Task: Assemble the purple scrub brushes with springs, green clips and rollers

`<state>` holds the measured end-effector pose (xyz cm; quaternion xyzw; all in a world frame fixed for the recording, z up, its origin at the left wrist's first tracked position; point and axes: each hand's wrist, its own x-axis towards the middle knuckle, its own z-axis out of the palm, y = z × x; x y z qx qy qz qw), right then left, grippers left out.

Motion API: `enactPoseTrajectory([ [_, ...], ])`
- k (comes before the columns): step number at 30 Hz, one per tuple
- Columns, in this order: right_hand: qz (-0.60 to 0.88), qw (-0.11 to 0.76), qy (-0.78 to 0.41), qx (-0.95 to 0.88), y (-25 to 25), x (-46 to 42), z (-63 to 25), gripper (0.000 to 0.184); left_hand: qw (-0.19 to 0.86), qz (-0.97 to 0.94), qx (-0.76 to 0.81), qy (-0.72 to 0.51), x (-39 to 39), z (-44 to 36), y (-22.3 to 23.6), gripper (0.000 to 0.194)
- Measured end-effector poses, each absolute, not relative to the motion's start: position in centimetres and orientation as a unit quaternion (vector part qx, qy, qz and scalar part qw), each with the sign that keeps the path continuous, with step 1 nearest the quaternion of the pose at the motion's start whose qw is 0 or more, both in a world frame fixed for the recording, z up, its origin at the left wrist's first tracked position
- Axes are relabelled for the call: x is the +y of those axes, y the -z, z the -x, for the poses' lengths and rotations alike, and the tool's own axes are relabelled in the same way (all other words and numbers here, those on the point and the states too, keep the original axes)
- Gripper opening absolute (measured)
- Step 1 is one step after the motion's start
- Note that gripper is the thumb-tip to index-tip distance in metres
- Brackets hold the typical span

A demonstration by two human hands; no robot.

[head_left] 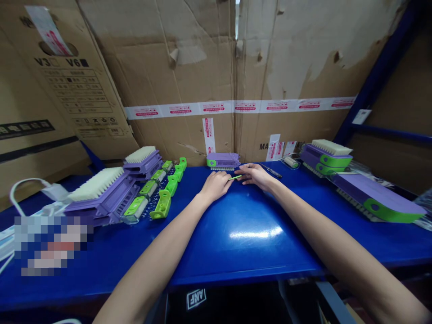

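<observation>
My left hand (216, 185) is closed around one end of a thin green piece (235, 177) above the blue table. Bent toward its other end are the fingers of my right hand (254, 174), which also grip it; the fingertips partly hide the piece. Just beyond both hands lies a purple brush-like unit (222, 159) with a green end and pale bristles facing down. A slim dark tool (272, 171) rests right of my right hand, its kind unclear. Behind it is a small whitish cylinder (290, 162) with a green end.
At left, purple units with bristles up (97, 183) stand beside a row of green-and-clear parts (147, 188) and loose green caps (162, 204). More purple-and-green units (378, 193) are at right. White cables (20, 189) lie far left. Cardboard (189, 67) walls the back.
</observation>
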<state>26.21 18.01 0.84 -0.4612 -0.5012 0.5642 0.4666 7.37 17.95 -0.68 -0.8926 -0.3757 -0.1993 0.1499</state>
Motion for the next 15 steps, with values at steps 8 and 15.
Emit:
enactPoseTrajectory([
  [8, 0.475, 0.476, -0.562, -0.482, -0.87, 18.08, -25.95, 0.009, 0.148, 0.896, -0.369, 0.197, 18.15, -7.32, 0.79, 0.026],
  [15, 0.479, 0.512, -0.536, -0.47, -0.93, 17.91, -25.59, 0.012, 0.16, 0.87, -0.415, 0.211, 17.85, -7.53, 0.54, 0.046],
])
